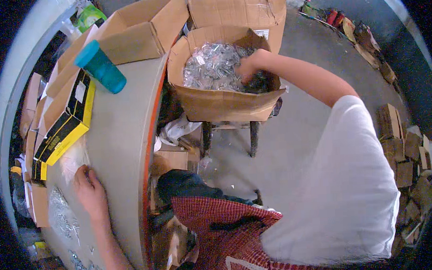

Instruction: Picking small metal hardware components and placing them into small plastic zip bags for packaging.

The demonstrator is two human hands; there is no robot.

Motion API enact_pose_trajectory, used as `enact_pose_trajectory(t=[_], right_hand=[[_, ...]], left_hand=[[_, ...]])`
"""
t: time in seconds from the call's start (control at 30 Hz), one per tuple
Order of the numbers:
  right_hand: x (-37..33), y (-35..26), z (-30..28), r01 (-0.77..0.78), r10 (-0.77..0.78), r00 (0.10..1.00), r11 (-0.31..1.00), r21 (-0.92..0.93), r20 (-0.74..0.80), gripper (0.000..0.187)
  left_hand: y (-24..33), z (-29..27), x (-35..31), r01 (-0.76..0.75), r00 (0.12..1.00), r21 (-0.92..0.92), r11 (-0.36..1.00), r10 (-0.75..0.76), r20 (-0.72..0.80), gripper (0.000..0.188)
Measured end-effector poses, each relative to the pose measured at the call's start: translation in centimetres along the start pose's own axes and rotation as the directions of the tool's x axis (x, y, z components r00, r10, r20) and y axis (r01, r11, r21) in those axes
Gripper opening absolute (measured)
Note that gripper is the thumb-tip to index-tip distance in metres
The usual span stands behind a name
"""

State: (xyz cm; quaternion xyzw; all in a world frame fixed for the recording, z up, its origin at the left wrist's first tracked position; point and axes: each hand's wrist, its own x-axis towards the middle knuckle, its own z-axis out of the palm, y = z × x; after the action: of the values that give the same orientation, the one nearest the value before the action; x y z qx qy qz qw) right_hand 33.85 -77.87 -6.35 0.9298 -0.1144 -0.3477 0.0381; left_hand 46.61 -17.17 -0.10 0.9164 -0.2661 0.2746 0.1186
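the left hand (pixel 89 191), fingers loosely spread, lies at a clear bag (pixel 74 158) just ahead; the right hand (pixel 250 66) dips among bagged metal parts (pixel 210 67), its grip hidden, so i cannot tell; around it, the open carton (pixel 224 103) sits on a stool (pixel 254 139), presumably for easy reach.

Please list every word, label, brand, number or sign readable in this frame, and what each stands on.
No text is legible; print or labels show here:
Black-and-yellow box on the table: pale print along its side, too small and blurred to read.
White label on that box: nothing readable.
White sticker on the large cardboard box behind the open carton: marks too small to read.
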Motion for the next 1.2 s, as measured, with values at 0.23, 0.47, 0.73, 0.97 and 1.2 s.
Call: enact_pose_trajectory(t=[0.23, 0.47, 0.73, 0.97, 1.2], right_hand=[[-7.1, -5.4, -5.8, -0.11, -0.026, 0.884, 0.959, 0.26, 0.466, 0.046], [5.4, 1.7, -7.3, 0.136, -0.039, 0.874, 0.977, 0.167, -0.485, 0.05], [1.6, -0.1, -2.3, -0.076, 0.073, 0.992, 0.997, 0.026, 0.104, 0.074], [-5.0, -4.1, -4.9, -0.198, 0.144, 0.871, 0.978, 0.067, 0.47, 0.047], [3.7, -10.3, -1.4, 0.562, -0.413, 0.82, 0.717, 0.413, -0.397, 0.053]], left_hand=[[0.8, -0.8, 0.2, -0.059, 0.998, -0.051, 0.997, 0.061, 0.035, 0.02], [1.0, 0.3, 0.4, 0.051, 0.999, -0.096, 0.994, -0.051, 0.004, 0.021], [0.3, -0.7, -0.4, -0.056, 0.998, 0.037, 0.998, 0.055, 0.032, 0.022], [0.9, -0.5, 0.0, -0.047, 0.999, -0.042, 0.998, 0.047, -0.013, 0.019], [1.9, -1.3, 0.1, 0.0, 0.999, -0.105, 0.995, -0.004, -0.038, 0.019]])
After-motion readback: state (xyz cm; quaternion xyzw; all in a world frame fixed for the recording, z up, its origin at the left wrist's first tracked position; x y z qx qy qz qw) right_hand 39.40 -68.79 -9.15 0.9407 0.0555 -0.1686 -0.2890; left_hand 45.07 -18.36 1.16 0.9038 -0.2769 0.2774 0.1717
